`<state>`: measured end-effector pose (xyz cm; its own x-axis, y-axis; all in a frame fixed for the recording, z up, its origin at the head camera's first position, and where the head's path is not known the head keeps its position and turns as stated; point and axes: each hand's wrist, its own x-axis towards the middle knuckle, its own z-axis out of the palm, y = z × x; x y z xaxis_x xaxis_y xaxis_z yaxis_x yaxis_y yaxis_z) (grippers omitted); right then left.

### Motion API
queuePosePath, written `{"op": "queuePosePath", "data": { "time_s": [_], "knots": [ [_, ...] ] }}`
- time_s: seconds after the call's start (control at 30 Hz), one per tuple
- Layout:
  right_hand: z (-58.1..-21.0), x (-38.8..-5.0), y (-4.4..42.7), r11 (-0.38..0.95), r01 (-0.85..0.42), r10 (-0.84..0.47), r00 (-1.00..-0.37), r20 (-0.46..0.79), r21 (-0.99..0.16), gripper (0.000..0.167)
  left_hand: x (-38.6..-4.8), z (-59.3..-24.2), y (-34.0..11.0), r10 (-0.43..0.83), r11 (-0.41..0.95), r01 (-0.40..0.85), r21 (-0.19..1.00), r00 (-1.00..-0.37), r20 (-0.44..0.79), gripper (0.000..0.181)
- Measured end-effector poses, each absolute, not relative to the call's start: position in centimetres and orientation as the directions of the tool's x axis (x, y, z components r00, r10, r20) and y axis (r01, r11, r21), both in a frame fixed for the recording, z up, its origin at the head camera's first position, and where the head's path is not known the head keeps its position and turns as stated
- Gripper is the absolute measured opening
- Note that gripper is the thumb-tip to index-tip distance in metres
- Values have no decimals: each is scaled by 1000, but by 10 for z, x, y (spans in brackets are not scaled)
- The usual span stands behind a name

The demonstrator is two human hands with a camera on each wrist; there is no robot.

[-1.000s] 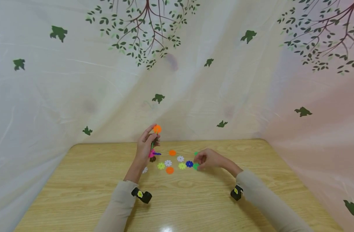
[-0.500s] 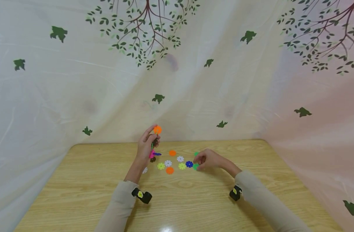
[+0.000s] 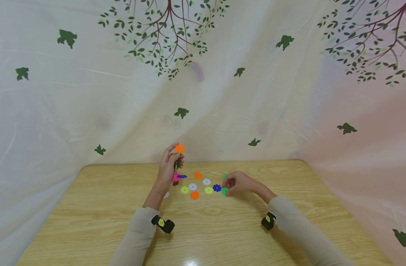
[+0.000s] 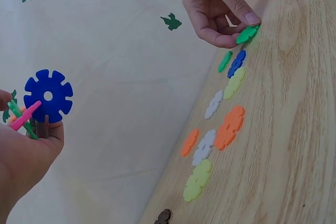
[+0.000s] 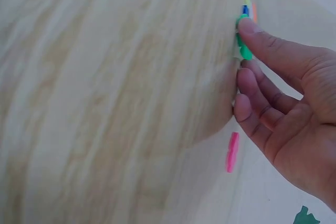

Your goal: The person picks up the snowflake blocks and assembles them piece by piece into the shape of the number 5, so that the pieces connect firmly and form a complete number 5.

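Note:
In the head view my left hand (image 3: 166,168) holds up a cluster of joined, slotted snowflake discs. An orange disc (image 3: 180,148) shows at its top, a pink disc (image 3: 175,177) lower down. A blue disc (image 4: 60,90) of the cluster faces the left wrist camera, with a green disc (image 4: 21,117) seen edge-on beside it. My right hand (image 3: 241,183) is at the right end of the loose discs, pinching a green snowflake disc (image 4: 248,34) by its edge at the table. The thumb lies on that disc in the right wrist view; its far side is hidden.
Several loose discs lie flat on the wooden table (image 3: 203,232): a blue one (image 3: 217,188), an orange one (image 3: 194,195), a yellow one (image 3: 184,190), a white one (image 3: 207,181). A pink disc (image 5: 232,152) lies beyond my right fingers. A printed curtain (image 3: 216,129) hangs behind.
The cluster in my left hand has turned slightly, its pink and blue discs shifting a little to the right. My right hand stays at the green disc, its wrist drifting slightly left.

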<state>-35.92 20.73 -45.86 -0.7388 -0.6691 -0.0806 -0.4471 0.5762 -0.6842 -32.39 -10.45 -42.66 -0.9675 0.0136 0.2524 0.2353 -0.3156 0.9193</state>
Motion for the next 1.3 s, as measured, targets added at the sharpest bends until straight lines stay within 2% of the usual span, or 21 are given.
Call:
{"op": "queuePosePath", "data": {
  "time_s": [0.23, 0.37, 0.73, 0.97, 1.3],
  "knots": [
    [-455, -363, 208, 535, -447, -706, -702, -89, -717, 19, -325, -427, -105, 21, -317, 234, 919, -967, 253, 46],
    [-453, -364, 205, 504, -428, -707, -703, -74, -751, 17, -324, -427, -106, 26, -317, 223, 922, -969, 244, 47],
    [-438, -363, 169, 367, -332, -604, -796, 48, -869, 26, -321, -423, -108, 48, -306, 208, 929, -971, 233, 49],
    [-421, -357, 140, 237, -304, -560, -819, 126, -923, 27, -320, -421, -110, 53, -253, 230, 940, -966, 251, 50],
    [-418, -352, 110, 71, -216, -514, -845, 149, -974, 24, -320, -420, -115, 48, -260, 239, 936, -964, 260, 51]
  ]
}}
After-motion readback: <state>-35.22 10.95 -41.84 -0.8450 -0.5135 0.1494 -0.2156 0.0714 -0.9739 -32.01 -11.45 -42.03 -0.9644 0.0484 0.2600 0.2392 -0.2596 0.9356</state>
